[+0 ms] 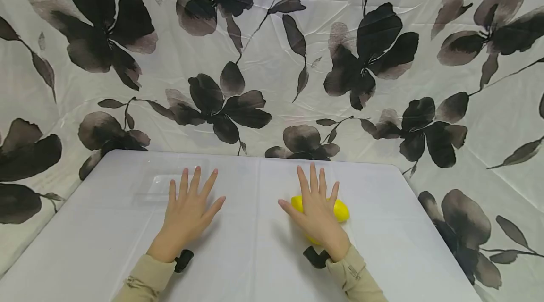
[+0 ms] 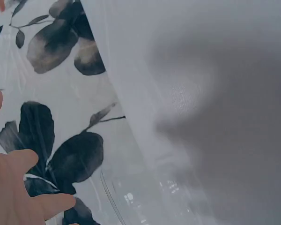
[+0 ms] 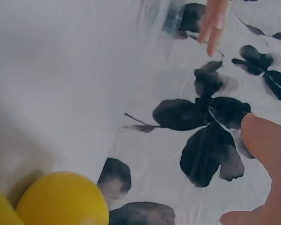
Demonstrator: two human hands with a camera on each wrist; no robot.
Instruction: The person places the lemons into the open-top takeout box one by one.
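Note:
Both hands are held out over the white table with fingers spread, and neither holds anything. In the head view my left hand (image 1: 189,217) is just in front of a clear plastic tray (image 1: 159,185); the tray's shiny edge (image 2: 131,199) also shows low in the left wrist view. My right hand (image 1: 318,217) hovers above several yellow lemons and partly hides them. One lemon (image 1: 341,211) sticks out on its right, another (image 1: 296,203) on its left. Two rounded lemons appear at the lower left of the right wrist view, the nearer one (image 3: 63,201) whole-looking but cut by the frame.
The white table (image 1: 238,264) has its far edge against a hanging white cloth (image 1: 297,118) with dark flower print. Black wrist cameras (image 1: 184,261) sit below the hands, at the cuffs of beige sleeves (image 1: 146,278).

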